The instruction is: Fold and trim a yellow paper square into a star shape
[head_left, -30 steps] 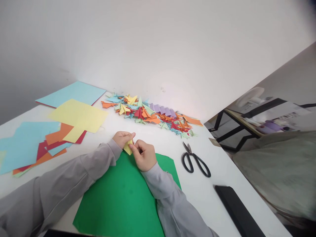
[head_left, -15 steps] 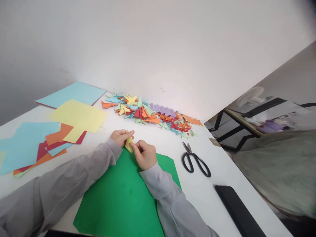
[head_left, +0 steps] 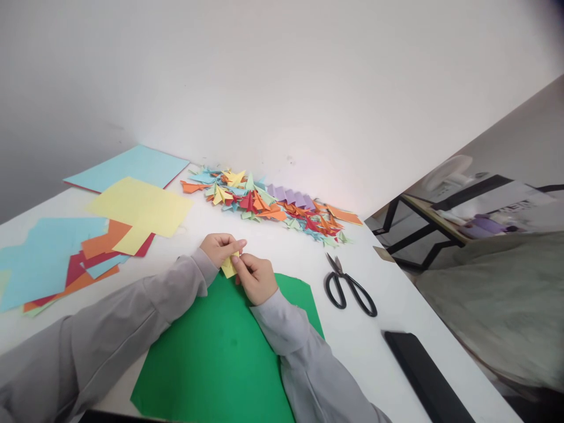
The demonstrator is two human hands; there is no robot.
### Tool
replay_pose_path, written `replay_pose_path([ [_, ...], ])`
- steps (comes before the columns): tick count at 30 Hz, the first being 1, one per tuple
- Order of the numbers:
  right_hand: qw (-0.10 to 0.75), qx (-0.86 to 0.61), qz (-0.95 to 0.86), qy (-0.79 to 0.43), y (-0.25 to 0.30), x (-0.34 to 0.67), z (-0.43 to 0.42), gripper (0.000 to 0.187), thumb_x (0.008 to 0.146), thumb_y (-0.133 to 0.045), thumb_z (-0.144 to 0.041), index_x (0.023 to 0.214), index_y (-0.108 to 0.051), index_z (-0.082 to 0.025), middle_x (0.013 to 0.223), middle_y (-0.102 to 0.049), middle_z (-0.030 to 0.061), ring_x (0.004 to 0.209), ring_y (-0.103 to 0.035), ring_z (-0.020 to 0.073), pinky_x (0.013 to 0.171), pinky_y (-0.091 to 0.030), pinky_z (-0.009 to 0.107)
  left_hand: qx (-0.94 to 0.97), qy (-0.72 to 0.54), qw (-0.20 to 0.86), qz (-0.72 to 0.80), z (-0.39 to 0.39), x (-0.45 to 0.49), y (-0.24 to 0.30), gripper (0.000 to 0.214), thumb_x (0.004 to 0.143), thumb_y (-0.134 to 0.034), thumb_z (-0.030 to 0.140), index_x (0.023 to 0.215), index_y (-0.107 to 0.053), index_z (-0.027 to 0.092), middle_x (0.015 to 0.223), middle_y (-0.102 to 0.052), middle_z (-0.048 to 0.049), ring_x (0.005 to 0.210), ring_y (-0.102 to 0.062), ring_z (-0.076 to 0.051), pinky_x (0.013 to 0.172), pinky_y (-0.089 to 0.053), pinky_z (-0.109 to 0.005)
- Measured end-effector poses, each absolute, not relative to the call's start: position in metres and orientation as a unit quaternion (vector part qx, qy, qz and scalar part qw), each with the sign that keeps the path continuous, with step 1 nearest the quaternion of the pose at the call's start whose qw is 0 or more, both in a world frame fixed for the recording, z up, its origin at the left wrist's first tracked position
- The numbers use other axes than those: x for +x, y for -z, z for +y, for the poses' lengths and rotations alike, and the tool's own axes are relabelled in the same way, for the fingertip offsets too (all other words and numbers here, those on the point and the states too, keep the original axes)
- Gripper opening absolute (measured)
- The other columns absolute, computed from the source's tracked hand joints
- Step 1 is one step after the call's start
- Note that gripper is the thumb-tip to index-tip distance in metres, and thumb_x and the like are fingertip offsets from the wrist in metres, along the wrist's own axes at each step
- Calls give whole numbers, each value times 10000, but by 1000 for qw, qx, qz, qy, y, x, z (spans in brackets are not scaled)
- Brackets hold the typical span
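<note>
My left hand [head_left: 219,247] and my right hand [head_left: 255,279] meet over the far edge of a large green sheet [head_left: 220,358]. Between their fingertips they pinch a small folded yellow paper piece [head_left: 228,267]. Both hands have their fingers closed on it. Grey sleeves cover both arms. Most of the yellow piece is hidden by the fingers.
A heap of several folded coloured paper pieces [head_left: 268,205] lies along the wall. Flat coloured sheets [head_left: 88,235] are spread at the left. Black scissors [head_left: 348,286] lie right of the green sheet, and a black flat object [head_left: 425,376] lies near the white table's [head_left: 299,258] right edge.
The hands have shifted slightly and turned the yellow piece between the fingers; my left index finger now reaches further over it. Nothing else on the table has moved.
</note>
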State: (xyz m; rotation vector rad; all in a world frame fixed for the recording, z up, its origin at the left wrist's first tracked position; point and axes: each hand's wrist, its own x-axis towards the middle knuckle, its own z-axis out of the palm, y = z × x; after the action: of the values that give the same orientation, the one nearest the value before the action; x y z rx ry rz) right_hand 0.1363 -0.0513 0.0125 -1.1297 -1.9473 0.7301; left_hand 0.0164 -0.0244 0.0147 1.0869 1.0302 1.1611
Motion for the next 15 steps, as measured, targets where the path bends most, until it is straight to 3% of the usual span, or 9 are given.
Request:
replay_pose_path([
  [7, 408, -447, -775, -184, -12, 135, -53, 366, 788, -394, -298, 442, -381, -181, 386, -341, -48, 368, -292, 67, 400, -225, 219, 500, -475, 581, 433, -27, 18, -18, 349, 496, -691, 373, 428, -446, 133, 376, -401, 54, 376, -327, -38, 390, -252, -186],
  [15, 401, -436, -788, -169, -15, 136, -54, 373, 788, -400, -292, 435, -357, -179, 390, -300, -55, 368, -257, 62, 400, -205, 218, 490, -468, 610, 410, -25, 15, -15, 365, 510, -678, 406, 425, -458, 126, 385, -418, 45, 380, -346, -40, 396, -259, -192],
])
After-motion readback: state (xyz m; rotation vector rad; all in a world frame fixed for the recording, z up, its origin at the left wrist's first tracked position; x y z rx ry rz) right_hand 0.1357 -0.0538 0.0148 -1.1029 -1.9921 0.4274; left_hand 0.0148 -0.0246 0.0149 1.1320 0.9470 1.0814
